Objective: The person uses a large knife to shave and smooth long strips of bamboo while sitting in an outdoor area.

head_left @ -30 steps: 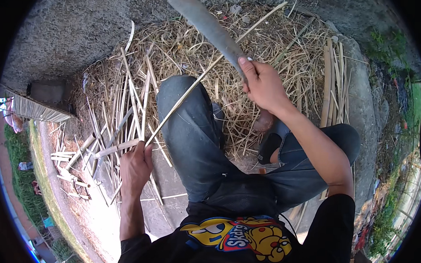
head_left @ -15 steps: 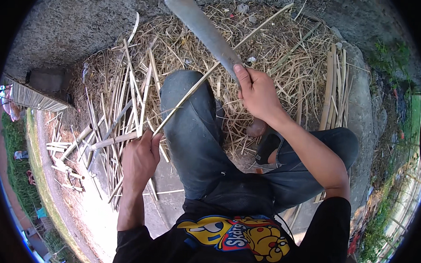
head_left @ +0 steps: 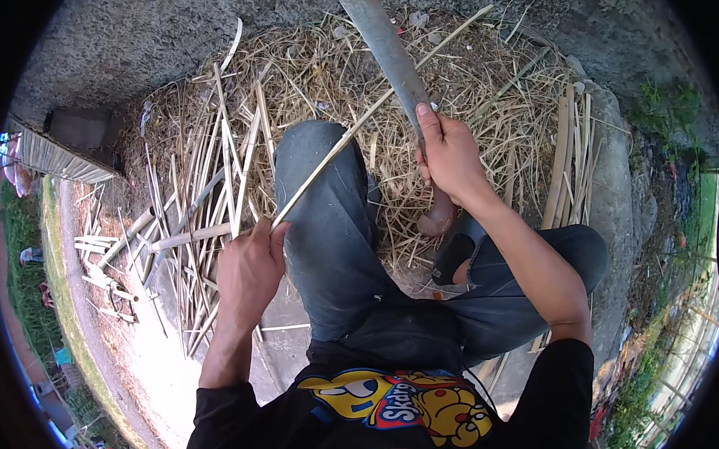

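Observation:
My left hand (head_left: 249, 270) pinches the near end of a long, thin bamboo strip (head_left: 322, 166). The strip slants away to the upper right, passing over my raised knee. My right hand (head_left: 457, 161) grips a machete (head_left: 385, 51) near the base of its broad grey blade, thumb lying along the metal. Its brown handle shows below that hand. The blade points to the far side and crosses the strip; whether the two touch, I cannot tell.
Split bamboo strips (head_left: 205, 211) are heaped at the left, and flatter slats (head_left: 564, 152) lie at the right. Shavings (head_left: 475, 86) cover the ground ahead, up to a rough grey wall (head_left: 144, 43). Thicker bamboo pieces (head_left: 125, 240) lie farther left.
My right hand and the machete have shifted slightly right, the blade swinging rightward. My left hand has moved a little to the right, still holding the bamboo strip.

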Motion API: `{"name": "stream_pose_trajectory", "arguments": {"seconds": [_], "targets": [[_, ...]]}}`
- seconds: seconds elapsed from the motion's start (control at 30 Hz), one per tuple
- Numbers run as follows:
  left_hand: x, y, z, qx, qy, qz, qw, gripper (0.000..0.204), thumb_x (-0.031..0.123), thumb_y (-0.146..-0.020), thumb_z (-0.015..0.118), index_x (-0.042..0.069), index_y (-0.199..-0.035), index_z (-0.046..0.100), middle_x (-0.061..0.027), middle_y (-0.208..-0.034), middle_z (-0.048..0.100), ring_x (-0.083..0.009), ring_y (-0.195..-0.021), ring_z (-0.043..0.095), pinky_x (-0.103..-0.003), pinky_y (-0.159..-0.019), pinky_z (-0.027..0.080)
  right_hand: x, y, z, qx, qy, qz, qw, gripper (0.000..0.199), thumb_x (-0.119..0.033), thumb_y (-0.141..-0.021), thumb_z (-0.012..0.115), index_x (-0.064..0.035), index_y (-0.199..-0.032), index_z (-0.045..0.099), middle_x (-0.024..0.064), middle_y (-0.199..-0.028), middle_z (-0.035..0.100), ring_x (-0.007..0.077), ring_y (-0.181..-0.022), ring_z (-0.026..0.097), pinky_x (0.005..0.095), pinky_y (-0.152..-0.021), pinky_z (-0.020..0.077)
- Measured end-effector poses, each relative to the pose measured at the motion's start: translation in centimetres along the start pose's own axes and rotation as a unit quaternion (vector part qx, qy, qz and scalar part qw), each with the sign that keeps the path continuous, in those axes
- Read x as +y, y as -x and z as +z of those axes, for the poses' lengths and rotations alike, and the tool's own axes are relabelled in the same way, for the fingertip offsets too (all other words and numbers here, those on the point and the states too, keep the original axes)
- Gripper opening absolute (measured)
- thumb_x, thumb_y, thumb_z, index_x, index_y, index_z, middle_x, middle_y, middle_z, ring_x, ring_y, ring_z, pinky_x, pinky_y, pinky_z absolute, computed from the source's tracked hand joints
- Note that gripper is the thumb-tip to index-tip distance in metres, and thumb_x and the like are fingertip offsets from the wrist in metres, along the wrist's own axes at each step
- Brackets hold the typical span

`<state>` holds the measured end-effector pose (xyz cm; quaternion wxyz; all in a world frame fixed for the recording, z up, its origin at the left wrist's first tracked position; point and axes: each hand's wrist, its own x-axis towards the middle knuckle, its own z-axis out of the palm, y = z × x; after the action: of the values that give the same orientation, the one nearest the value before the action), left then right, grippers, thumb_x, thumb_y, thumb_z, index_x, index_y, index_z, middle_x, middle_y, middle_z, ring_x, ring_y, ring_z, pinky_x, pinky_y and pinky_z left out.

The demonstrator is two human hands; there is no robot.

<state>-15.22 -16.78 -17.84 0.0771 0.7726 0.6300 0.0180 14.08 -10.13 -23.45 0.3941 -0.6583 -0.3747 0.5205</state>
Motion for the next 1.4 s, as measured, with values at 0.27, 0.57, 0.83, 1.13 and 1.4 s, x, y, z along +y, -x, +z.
{"name": "stream_pose_trajectory", "arguments": {"seconds": [0.27,0.57,0.83,1.13,1.4], "targets": [[1.1,-0.9,0.2,0.001,0.002,0.007,1.0,0.039,0.034,-0.103,0.054,0.004,-0.079,0.057,-0.0211,-0.065,0.064,-0.0434,-0.06,0.064,-0.053,-0.053,0.049,1.4,3.7,3.7,-0.073,0.127,-0.179,0.973,0.052,-0.041,-0.106,0.049,0.0027,-0.081,0.063,0.0192,-0.058,0.057,0.0363,-0.052,0.059,0.0457,-0.053,0.0453],[1.5,-1.4,0.5,0.022,0.036,0.01,0.999,0.039,0.031,-0.102,0.058,0.003,-0.075,0.055,-0.0207,-0.06,0.06,-0.0438,-0.059,0.062,-0.051,-0.051,0.045,2.8,6.9,5.5,-0.146,0.066,-0.154,0.975,0.052,-0.041,-0.107,0.047,0.0015,-0.081,0.063,0.0129,-0.058,0.059,0.0231,-0.051,0.061,0.0396,-0.052,0.0472],[-9.5,-2.5,-3.1,0.429,0.205,-0.105,0.873,0.046,0.038,-0.108,0.049,0.01,-0.072,0.051,0.0052,-0.058,0.039,-0.0068,-0.052,0.029,-0.029,-0.049,0.02,-3.3,6.2,0.0,-0.077,-0.263,-0.154,0.949,0.035,-0.035,-0.105,0.055,-0.0039,-0.089,0.055,0.0055,-0.064,0.055,0.0101,-0.046,0.052,0.0249,-0.043,0.042],[-6.8,-4.9,-10.1,0.547,0.475,0.141,0.675,0.043,0.028,-0.108,0.043,-0.011,-0.122,0.053,-0.0318,-0.13,0.058,-0.0423,-0.121,0.061,-0.053,-0.099,0.059,-2.5,5.6,0.4,-0.038,-0.189,-0.206,0.959,0.02,-0.016,-0.093,0.075,-0.0045,-0.086,0.06,-0.0015,-0.058,0.057,0.0056,-0.046,0.054,0.0231,-0.042,0.0419],[8.9,-4.9,4.2,0.193,0.797,0.078,0.567,0.036,0.022,-0.108,0.047,0.002,-0.137,0.052,-0.024,-0.145,0.051,-0.0332,-0.127,0.06,-0.037,-0.102,0.056,-2.2,4.6,-0.2,0.008,-0.256,-0.138,0.957,0.024,-0.021,-0.092,0.077,-0.0029,-0.093,0.062,0.0131,-0.095,0.074,0.0083,-0.051,0.056,0.0245,-0.048,0.0485]]}}
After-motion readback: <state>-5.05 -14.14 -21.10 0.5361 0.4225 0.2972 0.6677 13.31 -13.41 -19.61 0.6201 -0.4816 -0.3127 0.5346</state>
